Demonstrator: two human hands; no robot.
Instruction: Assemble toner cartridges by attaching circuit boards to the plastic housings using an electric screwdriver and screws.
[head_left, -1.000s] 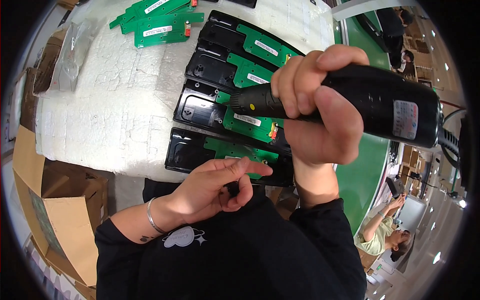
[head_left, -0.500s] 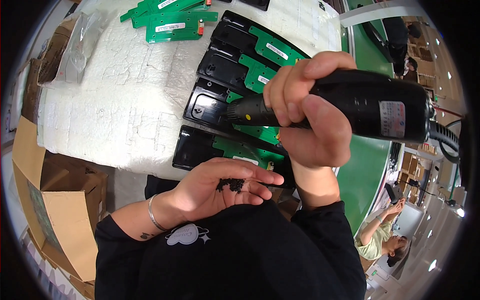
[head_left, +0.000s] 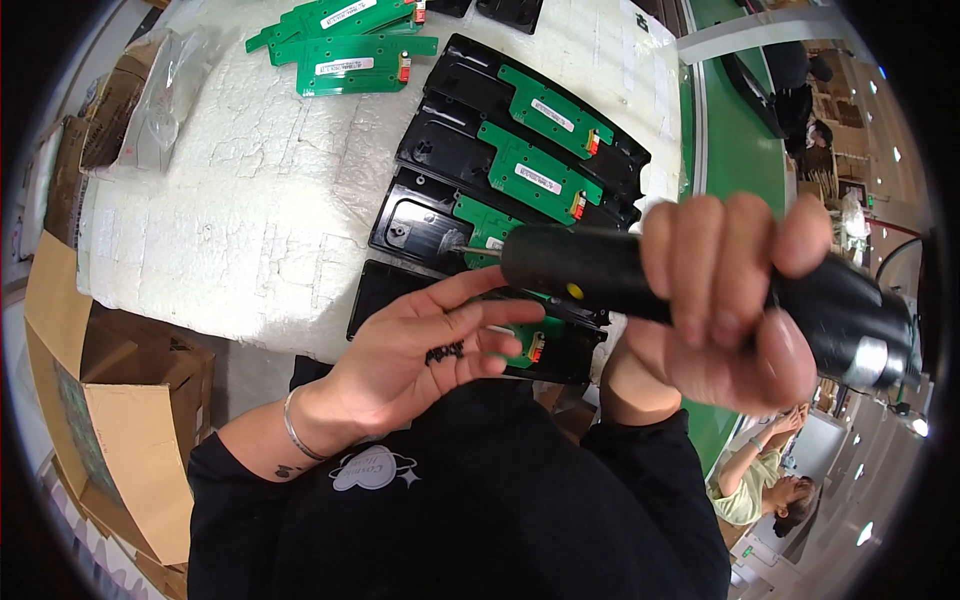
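1. Right hand [head_left: 728, 300] wraps around a thick black cylindrical electric screwdriver [head_left: 585, 270], its thin metal bit [head_left: 480, 250] pointing to 9 o'clock; whether the tip touches anything cannot be told.
2. Left hand [head_left: 420, 352] is palm up, fingers loosely spread, small black screws [head_left: 446, 352] on it.
3. At its 12 o'clock lies a black plastic panel [head_left: 405, 225] bearing a green circuit board [head_left: 485, 215].
4. Loose green boards [head_left: 385, 72] lie at 11 o'clock from that panel.

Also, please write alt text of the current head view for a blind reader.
A person's right hand grips a black cylindrical electric screwdriver, its bit over one of four black plastic shells bearing green circuit boards. The open left hand holds tiny black screw-like pieces. Loose green boards lie beyond on a rough white surface.
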